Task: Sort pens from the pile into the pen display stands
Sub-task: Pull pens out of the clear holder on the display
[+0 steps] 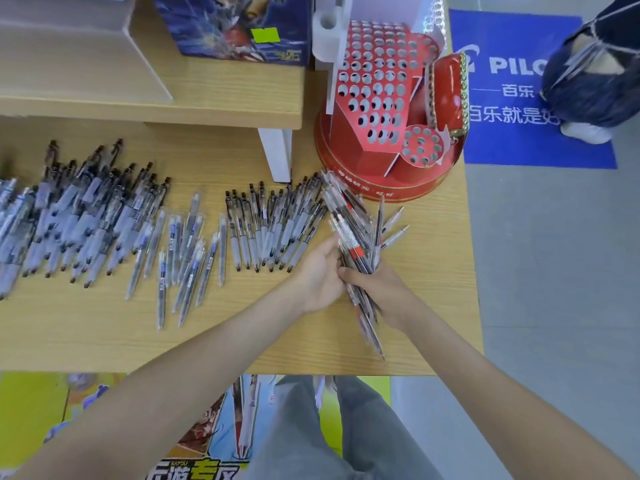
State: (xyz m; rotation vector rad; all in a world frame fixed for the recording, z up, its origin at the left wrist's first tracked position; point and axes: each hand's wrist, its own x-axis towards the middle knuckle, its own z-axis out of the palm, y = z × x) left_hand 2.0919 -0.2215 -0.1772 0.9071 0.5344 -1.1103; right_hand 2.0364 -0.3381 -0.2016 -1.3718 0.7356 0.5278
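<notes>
At the right edge of the tabletop [426, 306]: left hand [320, 271] and right hand [379, 287] both curl fingers round a bundle of clear-barrelled pens [353, 233], probably squaring it before loading the empty red hole-punched cardboard stand [374, 88] behind.

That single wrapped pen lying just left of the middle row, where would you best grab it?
Probably pinch the wrapped pen at its lower half, from straight above. It lies flat on the table, thin and long, and bare wood shows on both sides there for fingertips.
</notes>
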